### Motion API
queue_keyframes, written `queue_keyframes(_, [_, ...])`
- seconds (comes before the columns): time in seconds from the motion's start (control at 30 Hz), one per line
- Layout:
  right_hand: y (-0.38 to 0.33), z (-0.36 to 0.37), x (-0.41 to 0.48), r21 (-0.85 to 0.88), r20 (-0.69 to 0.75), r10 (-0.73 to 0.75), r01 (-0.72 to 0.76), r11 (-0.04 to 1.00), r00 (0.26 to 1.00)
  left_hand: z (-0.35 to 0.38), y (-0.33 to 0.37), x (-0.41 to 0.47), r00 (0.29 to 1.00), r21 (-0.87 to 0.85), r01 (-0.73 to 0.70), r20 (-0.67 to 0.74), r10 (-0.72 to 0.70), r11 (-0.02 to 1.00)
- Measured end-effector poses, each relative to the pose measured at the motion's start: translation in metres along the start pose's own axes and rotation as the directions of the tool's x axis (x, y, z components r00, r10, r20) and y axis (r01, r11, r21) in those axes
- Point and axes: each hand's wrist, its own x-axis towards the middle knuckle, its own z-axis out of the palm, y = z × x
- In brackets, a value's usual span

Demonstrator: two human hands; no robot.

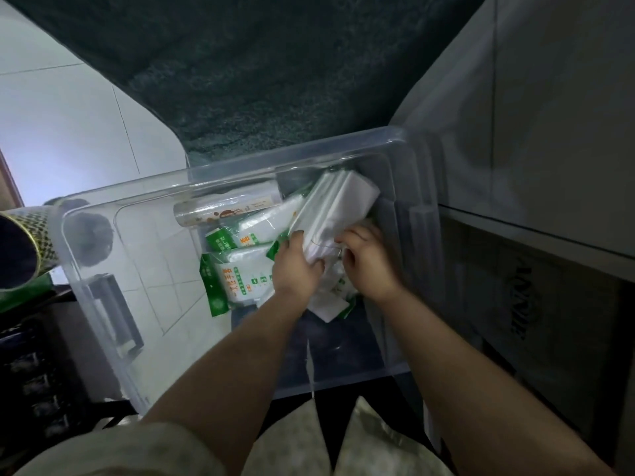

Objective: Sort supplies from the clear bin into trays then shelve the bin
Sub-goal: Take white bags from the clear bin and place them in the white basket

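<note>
Inside the clear bin [240,166], both hands [295,266] [367,262] grasping a white packet stack [338,204], long axis tilted up-right.

Pale tiled floor [62,108] carries a dark green rug [240,80] toward its far side, the clear bin [240,168] overlapping the rug's near edge, its contents bunched at its right end.

Both your hands reach into the clear plastic storage bin [240,173]: left hand [295,266] and right hand [367,259] grip a white plastic-wrapped bundle [336,204] at two o'clock, green-and-white packets [237,273] lying beside.
</note>
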Motion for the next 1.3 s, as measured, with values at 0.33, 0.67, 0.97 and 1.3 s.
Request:
queue_keyframes(0.33, [-0.035,-0.041,-0.013,0.022,-0.029,-0.134,0.135,0.991,0.991,-0.053,0.006,-0.02,0.986,0.123,-0.136,-0.08,0.147,0.983])
queue_keyframes(0.67, [-0.114,-0.14,-0.029,-0.062,-0.279,-0.386,0.385,0.921,0.879,-0.181,0.063,-0.101,0.864,0.397,-0.361,-0.198,0.463,0.844])
queue_keyframes(0.97, [-0.189,-0.186,-0.081,-0.204,-0.35,-0.484,0.439,0.875,0.802,-0.265,0.088,-0.167,0.756,0.475,-0.398,-0.315,0.574,0.785])
queue_keyframes(1.3, [-0.221,-0.136,-0.186,-0.273,-0.574,-0.224,0.074,0.959,0.788,-0.298,0.065,-0.195,0.498,0.592,-0.624,-0.2,0.844,0.509])
